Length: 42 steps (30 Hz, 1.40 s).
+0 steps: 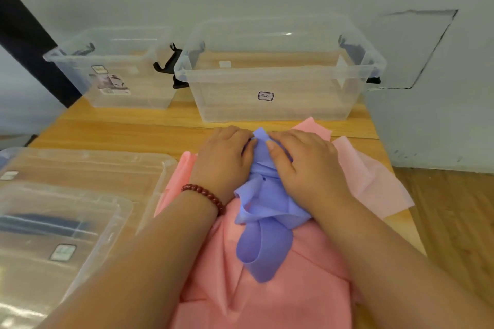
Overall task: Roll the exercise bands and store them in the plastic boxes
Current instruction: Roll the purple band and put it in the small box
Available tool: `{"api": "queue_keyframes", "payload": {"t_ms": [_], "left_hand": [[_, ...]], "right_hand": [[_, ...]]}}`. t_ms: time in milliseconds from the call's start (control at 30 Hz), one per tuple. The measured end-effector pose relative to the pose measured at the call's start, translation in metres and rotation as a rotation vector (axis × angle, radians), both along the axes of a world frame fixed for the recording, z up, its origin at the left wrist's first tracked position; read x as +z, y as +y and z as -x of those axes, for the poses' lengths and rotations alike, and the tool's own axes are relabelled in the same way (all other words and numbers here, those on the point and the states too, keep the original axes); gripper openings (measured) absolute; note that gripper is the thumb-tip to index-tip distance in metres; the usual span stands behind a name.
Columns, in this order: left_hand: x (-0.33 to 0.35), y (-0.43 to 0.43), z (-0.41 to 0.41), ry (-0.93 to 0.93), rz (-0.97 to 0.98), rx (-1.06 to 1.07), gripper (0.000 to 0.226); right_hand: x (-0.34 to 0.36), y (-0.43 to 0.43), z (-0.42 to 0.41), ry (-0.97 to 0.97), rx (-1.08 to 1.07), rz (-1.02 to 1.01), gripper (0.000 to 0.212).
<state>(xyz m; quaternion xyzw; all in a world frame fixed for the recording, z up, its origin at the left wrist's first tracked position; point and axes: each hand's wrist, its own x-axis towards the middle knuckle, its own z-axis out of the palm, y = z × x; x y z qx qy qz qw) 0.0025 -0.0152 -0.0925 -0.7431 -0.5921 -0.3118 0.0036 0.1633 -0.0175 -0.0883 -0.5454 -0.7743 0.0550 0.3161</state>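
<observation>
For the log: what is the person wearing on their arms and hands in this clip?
No sleeves or gloves show: both forearms are bare. A bracelet of round dark red beads sits at the wrist of the left hand. The right hand and its wrist carry nothing visible.

A person's two arms, seen from the wearer's own viewpoint. The left forearm [149, 248] and right forearm [387, 262] are bare along their whole visible length, uncovered by any sleeve. Around the left wrist sits a single-strand bracelet of small, round, glossy dark red beads [205, 193], strung close together. The left grip [224, 157] and right grip [307, 163] are ungloved. The right thumbnail [270, 145] is short and neatly trimmed.
</observation>
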Motion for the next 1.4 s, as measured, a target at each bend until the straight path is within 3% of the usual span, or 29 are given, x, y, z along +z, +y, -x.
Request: {"api": "queue_keyframes", "payload": {"t_ms": [267, 467, 633, 700, 767, 833, 933, 1000, 1200, 1400], "left_hand": [[0.022, -0.004, 0.003, 0.012, -0.125, -0.034, 0.035], [0.048, -0.022, 0.009, -0.041, 0.023, -0.023, 0.028], [0.052, -0.055, 0.01, -0.152, 0.272, -0.129, 0.025], [0.05, -0.071, 0.009, -0.231, 0.473, -0.218, 0.044], [0.047, -0.08, 0.009, -0.154, 0.572, -0.252, 0.083], [0.043, -0.084, 0.008, 0.011, 0.558, -0.234, 0.101], [0.034, -0.086, 0.004, 0.065, 0.476, -0.226, 0.105], [0.027, -0.087, 0.001, 0.081, 0.415, -0.227, 0.101], [0.012, -0.086, 0.001, -0.012, 0.201, -0.199, 0.068], [0.021, -0.087, -0.005, -0.18, -0.03, -0.127, 0.041]], "right_hand": [[0.043, -0.018, -0.016, 0.059, 0.128, 0.142, 0.079], [0.045, -0.061, -0.019, -0.175, 0.343, 0.469, 0.132], [0.027, -0.076, -0.023, -0.103, 0.281, 0.363, 0.111], [0.022, -0.083, -0.026, -0.006, 0.22, 0.322, 0.108], [0.019, -0.088, -0.03, 0.098, 0.15, 0.332, 0.105], [0.018, -0.091, -0.036, 0.108, 0.117, 0.348, 0.101], [0.014, -0.094, -0.042, 0.08, 0.168, 0.309, 0.086], [0.008, -0.095, -0.045, 0.146, 0.208, 0.316, 0.072], [0.004, -0.095, -0.054, 0.599, 0.211, 0.335, 0.032], [-0.001, -0.093, -0.055, 0.614, 0.157, 0.291, 0.024]]}}
